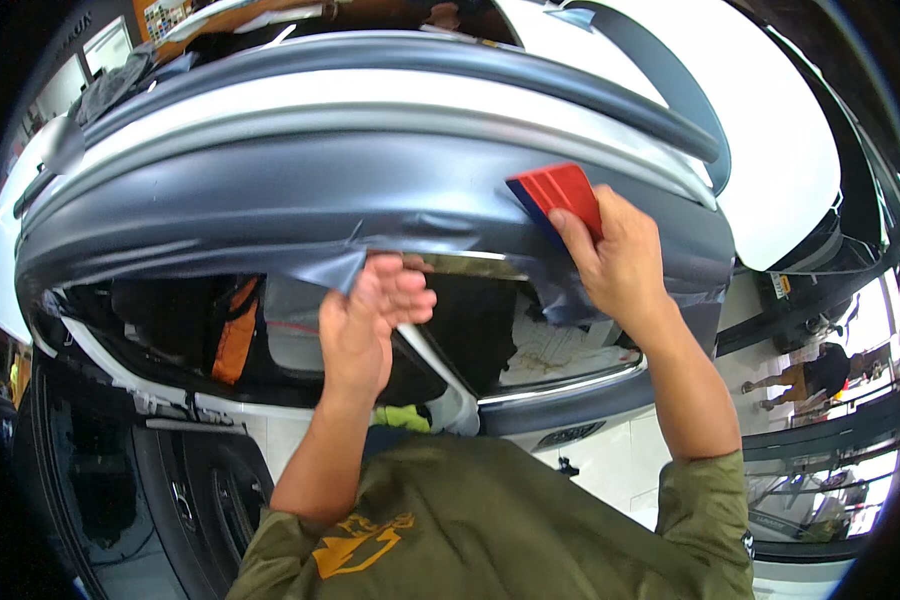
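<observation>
**Overhead, two hands work matte grey film along a car's roof edge**

Here the right hand (620, 262) grips a red plastic squeegee with a blue edge (560, 197), its fingers (573, 232) curled shut around the lower part of the tool, thumb side toward the blade. The squeegee lies flat against the matte dark-grey vinyl film (300, 205) that covers the curved panel of the white car body (790, 150), near the film's right end.

The left hand (365, 320) is raised with its palm turned toward the camera. Its fingers (405, 285) are bent and loosely gathered, their tips touching the loose lower edge of the same film, just beside a folded flap (335, 268) that hangs down. Whether they pinch that edge or only press on it cannot be told.

Below the film a chrome window trim (560, 385) bends across the open door frame. The olive-green shirt sleeves (700, 500) fill the lower edge.
</observation>
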A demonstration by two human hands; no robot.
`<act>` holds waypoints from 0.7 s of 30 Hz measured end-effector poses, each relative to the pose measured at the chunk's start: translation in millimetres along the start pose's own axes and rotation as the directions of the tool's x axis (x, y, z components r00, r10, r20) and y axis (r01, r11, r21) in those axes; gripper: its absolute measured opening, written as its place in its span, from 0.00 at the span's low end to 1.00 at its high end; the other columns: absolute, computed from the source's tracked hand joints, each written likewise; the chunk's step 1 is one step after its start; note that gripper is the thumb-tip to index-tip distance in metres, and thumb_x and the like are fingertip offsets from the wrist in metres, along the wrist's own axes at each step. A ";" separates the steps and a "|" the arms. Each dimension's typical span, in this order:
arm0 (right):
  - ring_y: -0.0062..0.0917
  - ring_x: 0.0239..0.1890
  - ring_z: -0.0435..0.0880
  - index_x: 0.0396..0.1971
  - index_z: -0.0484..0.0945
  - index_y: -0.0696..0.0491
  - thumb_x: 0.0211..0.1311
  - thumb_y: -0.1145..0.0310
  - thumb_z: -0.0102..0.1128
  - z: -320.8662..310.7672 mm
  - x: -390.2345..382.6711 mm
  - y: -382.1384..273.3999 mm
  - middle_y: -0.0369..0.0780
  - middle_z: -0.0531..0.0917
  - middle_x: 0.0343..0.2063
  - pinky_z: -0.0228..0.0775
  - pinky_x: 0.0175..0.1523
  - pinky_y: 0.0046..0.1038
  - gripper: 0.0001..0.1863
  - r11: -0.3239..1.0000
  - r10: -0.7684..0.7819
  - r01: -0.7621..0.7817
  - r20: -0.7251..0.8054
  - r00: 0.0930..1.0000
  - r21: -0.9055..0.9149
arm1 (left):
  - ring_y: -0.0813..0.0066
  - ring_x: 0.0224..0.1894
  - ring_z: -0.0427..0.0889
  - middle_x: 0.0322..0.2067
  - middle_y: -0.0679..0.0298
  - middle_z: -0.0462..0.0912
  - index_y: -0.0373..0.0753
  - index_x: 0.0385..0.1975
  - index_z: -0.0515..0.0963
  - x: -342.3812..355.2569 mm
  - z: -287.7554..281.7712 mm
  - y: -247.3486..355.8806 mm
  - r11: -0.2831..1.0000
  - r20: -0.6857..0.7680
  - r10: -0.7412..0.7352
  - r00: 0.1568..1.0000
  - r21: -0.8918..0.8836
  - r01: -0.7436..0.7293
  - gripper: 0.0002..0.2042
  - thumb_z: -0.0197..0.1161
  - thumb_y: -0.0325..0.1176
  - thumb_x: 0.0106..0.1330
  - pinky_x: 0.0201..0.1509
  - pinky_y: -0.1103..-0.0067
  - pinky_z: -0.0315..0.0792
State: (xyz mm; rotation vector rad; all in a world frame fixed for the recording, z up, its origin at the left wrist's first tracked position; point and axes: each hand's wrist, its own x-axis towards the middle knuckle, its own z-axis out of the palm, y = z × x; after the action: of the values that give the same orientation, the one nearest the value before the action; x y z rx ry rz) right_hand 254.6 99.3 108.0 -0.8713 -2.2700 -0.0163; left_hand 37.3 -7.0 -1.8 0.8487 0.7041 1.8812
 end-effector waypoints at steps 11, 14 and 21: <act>0.41 0.29 0.78 0.28 0.74 0.56 0.53 0.73 0.65 31.9 18.5 -42.4 0.43 0.77 0.24 0.74 0.53 0.45 0.07 0.902 -0.407 0.424 0.165 0.898 -0.081 | 0.69 0.29 0.84 0.29 0.56 0.83 0.32 0.33 0.80 8.3 -23.5 8.6 0.999 -0.166 -0.029 0.986 0.027 0.034 0.14 0.55 0.38 0.71 0.35 0.74 0.81; 0.44 0.29 0.77 0.27 0.72 0.55 0.57 0.68 0.61 19.1 28.0 -39.3 0.45 0.76 0.24 0.71 0.36 0.41 0.08 0.991 -0.130 0.129 0.093 0.987 0.014 | 0.69 0.29 0.84 0.29 0.57 0.83 0.32 0.34 0.80 8.4 -29.4 6.9 1.000 -0.149 -0.016 0.989 0.022 0.019 0.13 0.56 0.37 0.70 0.35 0.74 0.81; 0.40 0.27 0.77 0.27 0.71 0.54 0.55 0.69 0.62 44.0 33.7 -56.9 0.43 0.75 0.22 0.71 0.32 0.39 0.08 0.940 -0.326 0.330 0.056 0.944 -0.087 | 0.68 0.30 0.84 0.29 0.57 0.84 0.31 0.34 0.80 7.6 -42.1 5.5 0.999 -0.094 -0.030 0.995 0.037 0.033 0.12 0.57 0.35 0.69 0.36 0.72 0.81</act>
State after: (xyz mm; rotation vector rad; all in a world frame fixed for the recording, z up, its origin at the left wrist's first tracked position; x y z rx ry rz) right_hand 176.4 85.7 108.0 -0.5333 -2.4457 -0.2613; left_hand -1.4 -7.4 -20.8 0.7729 0.8091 1.8941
